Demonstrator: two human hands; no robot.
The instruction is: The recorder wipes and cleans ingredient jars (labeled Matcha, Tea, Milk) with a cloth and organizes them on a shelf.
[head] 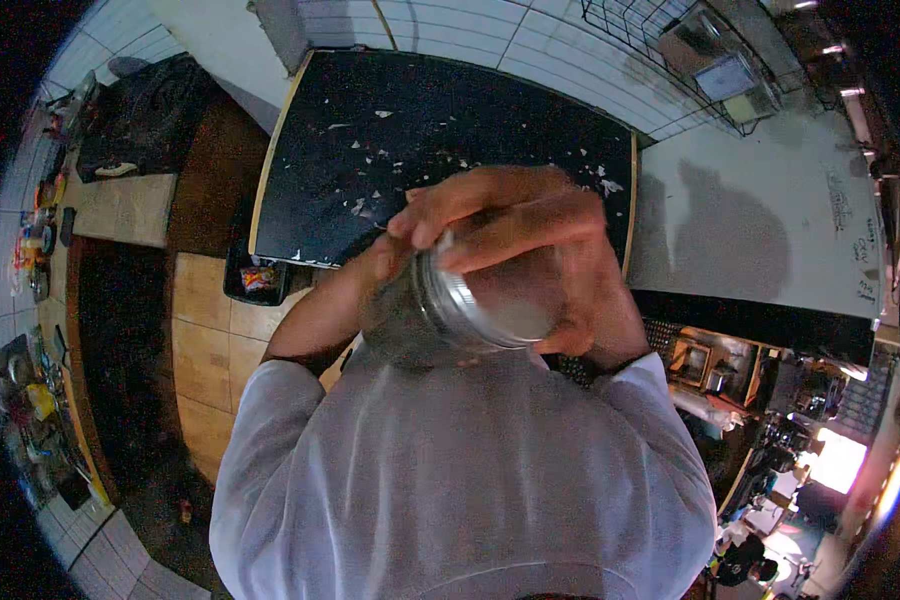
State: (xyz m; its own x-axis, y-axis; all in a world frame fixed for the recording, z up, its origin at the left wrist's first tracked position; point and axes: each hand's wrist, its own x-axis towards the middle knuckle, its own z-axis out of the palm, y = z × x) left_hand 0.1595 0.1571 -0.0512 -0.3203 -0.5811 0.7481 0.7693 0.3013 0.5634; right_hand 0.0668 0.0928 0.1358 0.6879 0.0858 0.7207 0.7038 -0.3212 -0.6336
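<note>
A clear glass jar (401, 311) is tilted on its side above my shirt front. Its shiny rim or band (457, 289) faces right, toward my right hand. My left hand (394, 251) holds the jar from the left and far side, most of it hidden behind the glass. Curved over the rim end, my right hand (547, 225) has its fingers reaching left across the top. It is blurred, and whether it holds a lid or only the rim cannot be told. Beyond both hands lies a black tabletop (360, 127) with pale edging, scattered with small white scraps (379, 157).
A black bin (259, 281) with a colourful wrapper stands left of the table. White tiled wall (450, 30) closes off the far side, with a wire rack (645, 37) at upper right. A white panel (727, 225) bearing writing borders the right. Cluttered shelves (705, 367) sit lower right.
</note>
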